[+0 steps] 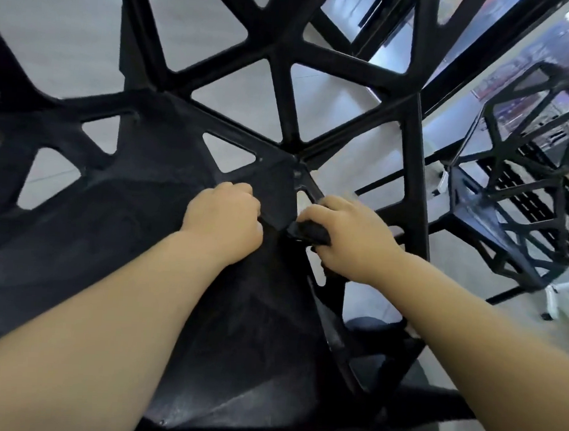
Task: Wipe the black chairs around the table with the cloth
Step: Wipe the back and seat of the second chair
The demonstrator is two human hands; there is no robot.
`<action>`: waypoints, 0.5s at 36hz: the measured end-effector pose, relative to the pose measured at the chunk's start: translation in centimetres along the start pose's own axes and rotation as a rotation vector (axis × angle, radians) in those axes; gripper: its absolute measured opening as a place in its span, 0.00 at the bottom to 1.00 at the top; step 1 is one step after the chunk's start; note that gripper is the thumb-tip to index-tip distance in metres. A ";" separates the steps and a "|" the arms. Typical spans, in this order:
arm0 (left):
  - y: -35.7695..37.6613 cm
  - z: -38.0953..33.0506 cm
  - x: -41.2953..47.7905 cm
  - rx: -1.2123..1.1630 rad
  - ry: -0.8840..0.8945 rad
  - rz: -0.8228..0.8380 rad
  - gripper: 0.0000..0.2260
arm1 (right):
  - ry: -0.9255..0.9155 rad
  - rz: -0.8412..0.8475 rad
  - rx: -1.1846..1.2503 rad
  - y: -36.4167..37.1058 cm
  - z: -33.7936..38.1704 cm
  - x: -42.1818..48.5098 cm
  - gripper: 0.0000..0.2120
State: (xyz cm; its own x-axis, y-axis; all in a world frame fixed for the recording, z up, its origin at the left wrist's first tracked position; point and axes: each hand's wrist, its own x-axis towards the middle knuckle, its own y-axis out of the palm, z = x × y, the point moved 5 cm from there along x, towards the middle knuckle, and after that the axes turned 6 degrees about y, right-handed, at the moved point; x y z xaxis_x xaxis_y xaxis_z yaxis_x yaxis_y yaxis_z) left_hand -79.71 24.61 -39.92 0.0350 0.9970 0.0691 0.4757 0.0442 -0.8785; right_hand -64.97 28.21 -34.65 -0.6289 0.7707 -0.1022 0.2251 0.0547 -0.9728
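Observation:
A black chair (139, 188) with a lattice of triangular openings fills most of the head view, seen from just above its seat. My left hand (225, 220) rests curled on the seat near its right edge; whether it grips anything is hidden. My right hand (344, 236) grips a dark cloth (310, 233) and presses it against the chair's right frame bar, beside a small triangular opening. The two hands are close together, about a hand's width apart.
A second black lattice chair (522, 181) stands to the right. A table with a dark frame and glossy top (394, 46) lies beyond the chair at the upper right. Grey floor (56, 22) shows through the openings.

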 end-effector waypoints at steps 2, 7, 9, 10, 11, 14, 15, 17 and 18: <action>-0.2 -0.1 -0.2 0.012 -0.004 0.003 0.13 | 0.041 0.010 0.103 0.1 -0.1 -1.2 0.19; -0.9 0.3 -0.9 0.058 -0.077 -0.025 0.14 | 0.101 -0.132 0.183 0.3 0.0 -1.2 0.19; -1.3 1.0 -1.0 0.077 -0.130 -0.048 0.14 | 0.156 -0.221 0.222 0.0 -0.4 0.8 0.19; -1.4 1.4 -1.1 0.078 -0.155 -0.056 0.14 | 0.168 -0.257 0.240 -0.2 -0.4 2.2 0.19; -1.5 1.7 -1.1 0.075 -0.175 -0.063 0.14 | 0.168 -0.289 0.253 -0.4 -0.4 3.7 0.19; -1.8 2.0 -1.1 0.070 -0.197 -0.077 0.14 | 0.181 -0.282 0.236 -0.6 0.5 8.5 0.19; -1.8 2.0 -1.1 0.071 -0.197 -0.074 0.14 | 0.202 -0.243 0.198 -0.3 0.9 9.9 0.19; -1.6 2.1 -1.0 0.089 -0.186 -0.067 0.15 | 0.240 -0.187 0.127 0.2 1.8 12.0 0.20; -1.5 2.2 -0.9 0.101 -0.184 -0.068 0.15 | 0.241 -0.178 0.115 0.3 2.1 12.6 0.20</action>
State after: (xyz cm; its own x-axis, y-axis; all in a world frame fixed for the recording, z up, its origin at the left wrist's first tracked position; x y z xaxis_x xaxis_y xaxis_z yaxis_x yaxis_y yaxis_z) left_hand -82.35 23.83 -39.67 -0.1590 0.9860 0.0505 0.3804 0.1084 -0.9185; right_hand -74.39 36.59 -36.70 -0.4534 0.8844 0.1103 0.0334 0.1405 -0.9895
